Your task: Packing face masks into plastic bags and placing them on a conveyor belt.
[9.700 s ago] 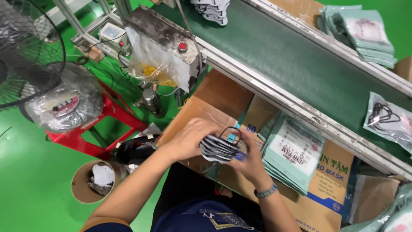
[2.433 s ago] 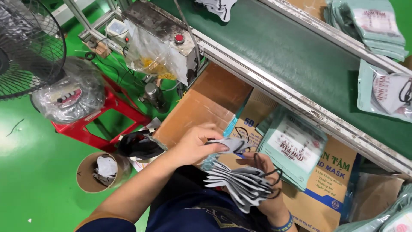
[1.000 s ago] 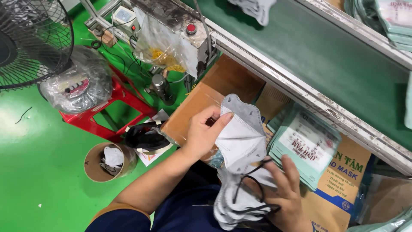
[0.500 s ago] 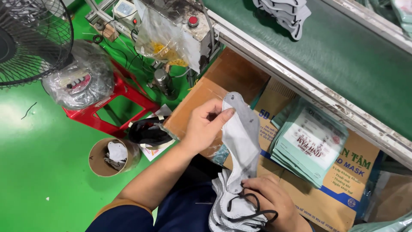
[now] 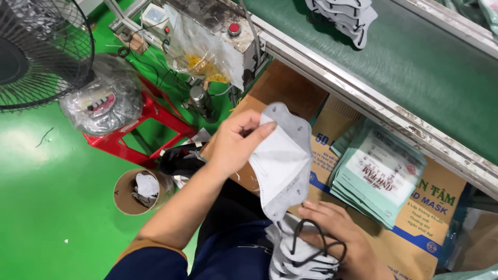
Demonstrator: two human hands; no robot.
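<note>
We pinch one grey face mask (image 5: 282, 161) by its top edge in our left hand (image 5: 236, 145), held upright above our right hand (image 5: 337, 243), which grips a stack of grey masks (image 5: 298, 254) with black ear loops. Just beyond our right hand, teal packets (image 5: 378, 179) lie on a cardboard box (image 5: 430, 223).

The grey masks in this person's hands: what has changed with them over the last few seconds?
Earlier both hands pressed one folded bundle together. Since then the left hand has drawn a single grey face mask off it and lifted it up, pinched at its top edge. The right hand has sunk lower and keeps the stack of masks with their black ear loops. The pile of mint-green packets and the cardboard box stayed put.
</note>
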